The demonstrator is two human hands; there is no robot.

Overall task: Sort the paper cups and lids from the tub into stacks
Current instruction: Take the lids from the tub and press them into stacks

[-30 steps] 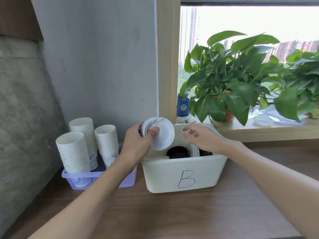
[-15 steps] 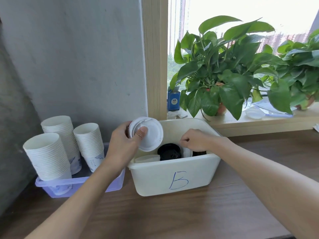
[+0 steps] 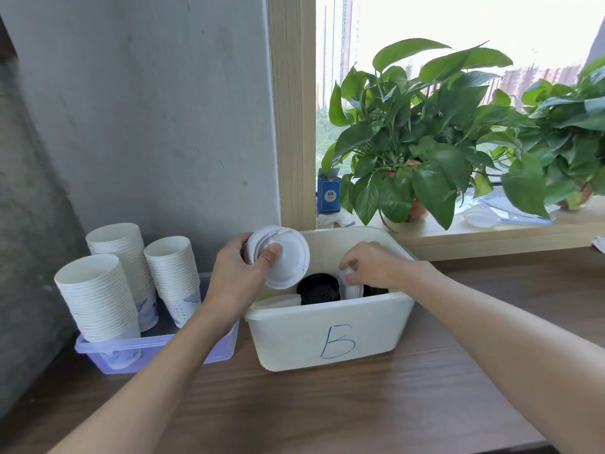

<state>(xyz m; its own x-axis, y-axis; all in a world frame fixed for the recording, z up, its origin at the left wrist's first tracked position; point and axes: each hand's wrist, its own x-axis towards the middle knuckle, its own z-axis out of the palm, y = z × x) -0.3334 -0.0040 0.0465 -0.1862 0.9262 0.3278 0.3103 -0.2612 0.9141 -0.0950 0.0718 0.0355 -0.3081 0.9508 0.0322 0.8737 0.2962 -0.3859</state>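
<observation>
A stack of white lids (image 3: 281, 257) was gripped on edge by the left hand (image 3: 239, 276) above the tub (image 3: 330, 335); a white lid (image 3: 353, 288) inside, directly below, was pinched by the right hand (image 3: 373, 265).

Three tall stacks of white paper cups (image 3: 98, 296) stand in one clear lilac plastic tray (image 3: 157, 347); the cups in each stack are too many and too fine to count. One cream plastic tub marked B (image 3: 330, 335) sits on the table. One small stack of white round plastic lids (image 3: 281, 257) is held above it, its count unclear. Inside the tub show two black lids (image 3: 319, 288) and two more white lids (image 3: 352, 286). Two green leafy potted plants (image 3: 412, 142) and one small blue box (image 3: 329, 194) stand on the sill.
</observation>
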